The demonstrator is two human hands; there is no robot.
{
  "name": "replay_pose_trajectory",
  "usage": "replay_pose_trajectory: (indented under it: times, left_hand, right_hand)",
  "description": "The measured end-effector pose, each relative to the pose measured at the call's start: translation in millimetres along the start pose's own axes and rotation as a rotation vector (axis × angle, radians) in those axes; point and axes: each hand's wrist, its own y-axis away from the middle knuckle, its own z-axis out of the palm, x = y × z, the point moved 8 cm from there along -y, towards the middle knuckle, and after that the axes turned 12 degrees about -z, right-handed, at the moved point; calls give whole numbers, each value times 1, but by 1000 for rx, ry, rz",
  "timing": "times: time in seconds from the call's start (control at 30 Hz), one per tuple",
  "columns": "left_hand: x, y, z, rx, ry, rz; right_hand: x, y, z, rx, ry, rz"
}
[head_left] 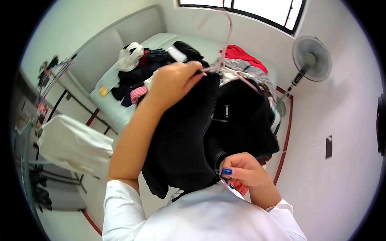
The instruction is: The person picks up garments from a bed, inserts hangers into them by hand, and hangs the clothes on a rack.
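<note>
A black zip-front jacket (181,132) hangs in front of my body, its front open and a small label (226,111) showing inside. A pink hanger (230,36) sits in the jacket's upper part with its hook pointing up. My left hand (175,82) is closed around the hanger at the jacket's shoulder. Lower down, my right hand (243,168) pinches the jacket's front edge at the bottom of the zipper (217,170). Blue polish shows on the right thumbnail. The fingertips of the right hand are partly hidden behind the cloth.
A bed (157,42) ahead holds dark clothes, a white garment (130,56) and a red garment (243,56). An electric fan (310,59) stands at the right wall. On the left, a white garment (74,140) hangs by a rack (60,66) carrying several hangers.
</note>
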Motion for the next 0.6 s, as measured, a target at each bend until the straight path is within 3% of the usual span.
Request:
replay_pose_trajectory:
  times: [0.23,0.4,0.47,0.53,0.6]
  left_hand:
    - [11,37,225,-276,315,74]
    - [14,71,317,-410,286,-18]
    - [7,74,341,-427,276,-66]
    - [-4,75,351,-391,283,-134]
    - [-18,84,359,-421,252,-205]
  right_hand:
    - [88,49,-88,406,136,217]
    - [114,71,-130,577,218,191]
    - [74,73,-138,614,1228,20]
    - [80,75,-151,606,1212,63]
    - [86,70,-160,626,997,-21]
